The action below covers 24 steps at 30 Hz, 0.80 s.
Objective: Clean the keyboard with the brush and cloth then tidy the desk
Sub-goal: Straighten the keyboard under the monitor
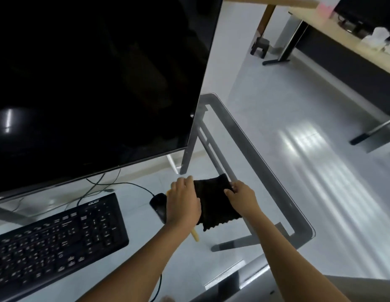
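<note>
A black cloth (213, 203) lies folded on the glass desk (298, 219), right of the mouse. My left hand (183, 202) rests on its left edge, fingers together and pressing down. My right hand (242, 196) pinches its upper right edge. A yellow brush handle (195, 236) pokes out from under my left wrist; the rest of the brush is hidden. The black keyboard (56, 238) sits at the lower left, apart from both hands.
A large dark monitor (91, 83) fills the upper left, its cables trailing behind the keyboard. A black mouse (159, 203) lies just left of my left hand. The desk's right edge is close to the cloth. Another desk (342, 35) stands across the floor.
</note>
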Tool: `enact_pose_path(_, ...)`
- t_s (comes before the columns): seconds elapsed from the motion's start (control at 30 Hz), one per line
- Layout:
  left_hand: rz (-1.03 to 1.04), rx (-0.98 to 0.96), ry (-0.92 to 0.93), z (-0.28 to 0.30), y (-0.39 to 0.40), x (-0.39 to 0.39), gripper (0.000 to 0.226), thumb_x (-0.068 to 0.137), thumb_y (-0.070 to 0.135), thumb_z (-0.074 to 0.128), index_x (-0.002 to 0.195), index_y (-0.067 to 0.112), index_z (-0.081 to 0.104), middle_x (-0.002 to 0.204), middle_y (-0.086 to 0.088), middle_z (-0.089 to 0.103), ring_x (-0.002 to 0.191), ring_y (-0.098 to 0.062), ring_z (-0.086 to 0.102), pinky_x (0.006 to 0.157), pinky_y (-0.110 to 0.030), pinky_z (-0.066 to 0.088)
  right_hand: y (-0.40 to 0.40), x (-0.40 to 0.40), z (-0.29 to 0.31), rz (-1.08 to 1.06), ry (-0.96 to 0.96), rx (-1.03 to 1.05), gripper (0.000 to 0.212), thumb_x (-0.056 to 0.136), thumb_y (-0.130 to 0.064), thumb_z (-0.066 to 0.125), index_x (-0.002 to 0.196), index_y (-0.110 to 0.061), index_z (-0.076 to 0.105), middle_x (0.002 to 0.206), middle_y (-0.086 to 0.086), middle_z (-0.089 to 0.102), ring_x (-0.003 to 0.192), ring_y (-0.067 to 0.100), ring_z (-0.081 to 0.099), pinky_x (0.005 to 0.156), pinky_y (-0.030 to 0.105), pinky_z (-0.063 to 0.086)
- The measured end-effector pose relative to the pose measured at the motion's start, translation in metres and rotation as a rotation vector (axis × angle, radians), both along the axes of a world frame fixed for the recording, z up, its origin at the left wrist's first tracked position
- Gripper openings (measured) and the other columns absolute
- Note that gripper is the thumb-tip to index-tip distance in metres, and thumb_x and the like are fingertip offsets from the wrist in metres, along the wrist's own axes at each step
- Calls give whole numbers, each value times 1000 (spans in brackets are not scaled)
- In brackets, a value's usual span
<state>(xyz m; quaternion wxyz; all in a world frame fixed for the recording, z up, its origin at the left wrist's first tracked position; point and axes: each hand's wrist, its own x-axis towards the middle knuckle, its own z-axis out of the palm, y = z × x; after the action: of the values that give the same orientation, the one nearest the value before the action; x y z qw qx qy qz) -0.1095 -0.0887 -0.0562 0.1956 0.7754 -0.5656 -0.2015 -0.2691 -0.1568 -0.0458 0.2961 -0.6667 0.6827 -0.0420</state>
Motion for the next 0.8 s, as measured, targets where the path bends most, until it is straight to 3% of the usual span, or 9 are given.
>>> enact_pose_path(0.03,-91,-43,-136,-4,0,-2,54,94,31,55,142,17,35,146,-3,37,133,-22,36,103,-34,37,1,0,-4,20,23,-67,32,94,-21,56,124,-10,53,110,10,58,104,29,57,78,29,45)
enact_pose_path(0.1,-259,-17,-250,-10,2,-6,59,97,38,48,148,17,28,157,-5,23,145,-23,19,117,-42,20,5,1,-15,81,85,-254,47,89,-19,62,134,-14,49,122,14,53,109,32,53,88,39,49)
enact_pose_path(0.17,-371,83,-314,-18,5,-9,61,100,40,40,152,16,19,161,-7,12,149,-22,7,119,-47,1,11,4,-26,137,114,-320,48,85,-21,66,131,-16,53,119,13,54,104,31,55,87,42,51)
enact_pose_path(0.23,-409,150,-386,-25,7,-11,60,102,41,34,153,15,16,162,-8,8,149,-23,3,117,-50,-8,17,8,-36,155,128,-311,47,84,-23,67,129,-15,57,117,11,55,102,28,56,87,41,52)
enact_pose_path(0.37,-410,149,-383,-31,5,-9,59,102,43,32,152,16,18,162,-8,8,149,-22,3,117,-51,-9,18,12,-42,150,147,-361,43,83,-20,68,124,-10,61,111,12,56,97,29,57,86,43,52)
enact_pose_path(0.47,-364,29,-240,-29,11,-3,57,99,41,42,149,16,31,160,-6,20,148,-20,12,119,-49,-1,19,18,-39,143,149,-382,41,86,-18,63,126,-9,58,114,13,56,102,30,55,89,41,50)
enact_pose_path(0.57,-221,-131,-60,-18,26,17,53,96,38,50,144,15,42,155,-4,34,145,-19,25,119,-44,6,31,36,-29,170,80,-399,41,88,-14,57,129,-9,56,117,12,54,105,29,53,90,38,49)
enact_pose_path(0.67,-46,-142,71,-10,54,53,54,98,37,48,147,18,38,156,1,30,147,-11,19,120,-39,0,51,72,-19,257,-8,-430,41,88,-14,60,129,-8,56,119,14,55,106,31,53,90,40,49)
enact_pose_path(0.8,194,-121,154,-4,104,119,56,96,31,53,146,11,38,154,-3,35,145,-15,24,121,-40,6,87,140,-11,375,-110,-458,41,87,-13,62,127,-6,57,116,16,57,104,34,56,89,44,49)
